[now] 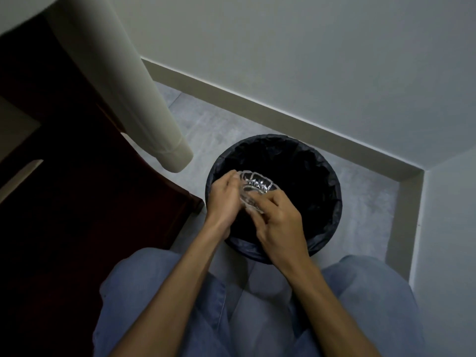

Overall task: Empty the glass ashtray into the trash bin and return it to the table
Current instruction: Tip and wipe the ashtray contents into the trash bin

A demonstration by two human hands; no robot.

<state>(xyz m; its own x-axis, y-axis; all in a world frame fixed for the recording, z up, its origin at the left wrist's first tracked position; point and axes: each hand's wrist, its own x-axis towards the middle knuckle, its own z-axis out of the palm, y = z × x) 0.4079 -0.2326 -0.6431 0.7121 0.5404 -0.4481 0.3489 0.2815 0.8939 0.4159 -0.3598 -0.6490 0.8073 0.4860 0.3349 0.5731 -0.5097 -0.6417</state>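
The cut-glass ashtray [255, 186] is held tilted over the left half of the round trash bin [324, 176], which has a black bag liner. My left hand [222, 199] grips the ashtray's left rim. My right hand [278, 225] grips its near rim from the right. The ashtray's open side faces away from me, toward the bin's dark inside. I see no contents in the ashtray, and the bin's bottom is too dark to read.
The bin stands on grey floor in a wall corner with a beige baseboard [283, 119]. A dark red wooden piece of furniture [77, 202] fills the left. A pale cylindrical object [154, 119] hangs above the floor. My knees in blue trousers [159, 292] flank the bin.
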